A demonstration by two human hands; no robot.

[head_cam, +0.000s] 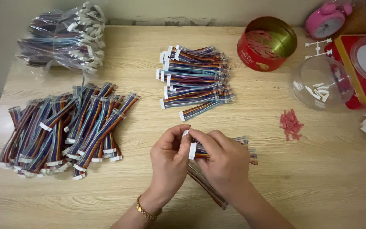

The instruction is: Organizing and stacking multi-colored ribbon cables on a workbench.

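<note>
- Left hand pinches a small white piece at its fingertips, thumb and forefinger closed on it, right at the top of the connector
- Right hand is clamped on a rainbow ribbon cable, fingers folded over it just behind its white connector; the wires run out to the right from under the hand and lie on the table
- More loose cables lie under the right wrist
- It looks like the step of fitting or working a small part at the connector end; the next move, I'd judge, calls for a steady hold on the plug and a fine, square push or pull with the left fingertips
- Further out: a neat stack of cables ahead, a fanned pile on the left, a bagged bundle behind it
- Right side: red tin, clear bowl of white bits, red scraps
</note>
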